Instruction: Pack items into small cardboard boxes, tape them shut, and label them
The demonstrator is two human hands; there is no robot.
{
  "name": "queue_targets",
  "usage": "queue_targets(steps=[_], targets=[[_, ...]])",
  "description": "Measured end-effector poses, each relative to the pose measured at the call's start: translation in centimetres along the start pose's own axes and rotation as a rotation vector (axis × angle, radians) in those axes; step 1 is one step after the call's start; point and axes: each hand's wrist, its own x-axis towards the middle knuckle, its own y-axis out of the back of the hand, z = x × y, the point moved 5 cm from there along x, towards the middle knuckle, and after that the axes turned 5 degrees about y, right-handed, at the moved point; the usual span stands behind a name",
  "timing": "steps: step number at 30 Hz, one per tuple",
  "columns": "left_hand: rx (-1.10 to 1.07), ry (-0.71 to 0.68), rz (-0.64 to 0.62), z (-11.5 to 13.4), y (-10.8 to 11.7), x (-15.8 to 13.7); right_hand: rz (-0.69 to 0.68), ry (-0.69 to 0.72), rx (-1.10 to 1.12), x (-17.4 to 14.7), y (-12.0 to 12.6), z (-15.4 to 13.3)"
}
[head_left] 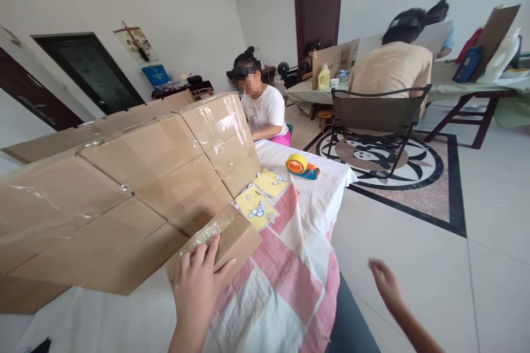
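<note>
Your left hand (196,278) lay open across the small cardboard box (240,238), its spread fingers on the taped top and its thumb along the side. That box rested tilted across your view on the cloth-covered counter (337,168), right beside the tall cardboard wall (165,182); no opening showed on it, so you could not see what was inside. Your right hand (386,281) was apart from everything, over the floor, too blurred for you to tell whether its fingers were closed. The tall wall was seamed and strapped with clear tape, its inside also hidden from you. Past the box, a tape dispenser (302,167) carried its yellow roll near the counter's far edge. Across the wall's far end sat a person in a white shirt (268,109). On the farther counter stood a yellow jug (323,78) with a small bowl (334,83) beside it, and a white jug (501,59) farther right, their contents unclear.
</note>
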Motion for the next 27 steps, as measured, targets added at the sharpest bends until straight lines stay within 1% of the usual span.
queue_targets(steps=[1, 3, 5, 7, 9, 10, 12, 14, 16, 18, 20, 23, 25, 27], targets=[[0.0, 0.008, -0.005, -0.2, 0.2, -0.5, -0.047, 0.043, 0.026, 2.1, -1.0, -1.0], [-0.005, 0.022, -0.019, -0.6, 0.6, -1.3, -0.149, 0.144, 0.072, 7.2, -4.5, -4.5], [-0.015, 0.031, -0.029, -0.8, 0.8, -1.9, -0.254, 0.241, 0.087, 12.7, -9.4, -9.1], [-0.027, 0.051, -0.045, -0.9, 0.9, -2.1, -0.373, 0.297, 0.072, 17.4, -14.6, -13.8], [-0.04, 0.082, -0.071, -0.9, 0.8, -2.0, -0.468, 0.29, 0.033, 20.8, -18.8, -17.3], [-0.047, 0.096, -0.086, -0.9, 0.7, -2.0, -0.499, 0.271, 0.013, 22.0, -20.3, -18.5], [-0.056, 0.114, -0.115, -0.8, 0.6, -1.8, -0.536, 0.21, -0.021, 23.7, -22.2, -19.5], [-0.056, 0.125, -0.136, -0.8, 0.6, -1.7, -0.561, 0.125, -0.037, 24.4, -23.0, -19.2], [-0.051, 0.134, -0.15, -0.8, 0.7, -1.6, -0.587, 0.029, -0.026, 24.3, -23.2, -18.2], [-0.05, 0.134, -0.158, -0.8, 0.7, -1.4, -0.596, -0.056, 0.014, 23.3, -23.0, -17.2], [-0.051, 0.127, -0.161, -0.7, 0.7, -1.4, -0.572, -0.111, 0.08, 21.9, -22.5, -16.8], [-0.061, 0.125, -0.165, -0.7, 0.8, -1.5, -0.495, -0.132, 0.231, 19.6, -21.2, -17.4], [-0.077, 0.129, -0.173, -0.7, 0.9, -1.5, -0.452, -0.116, 0.377, 18.0, -20.2, -18.5], [-0.097, 0.136, -0.184, -0.8, 1.2, -1.5, -0.455, -0.092, 0.552, 16.4, -19.3, -20.3]])
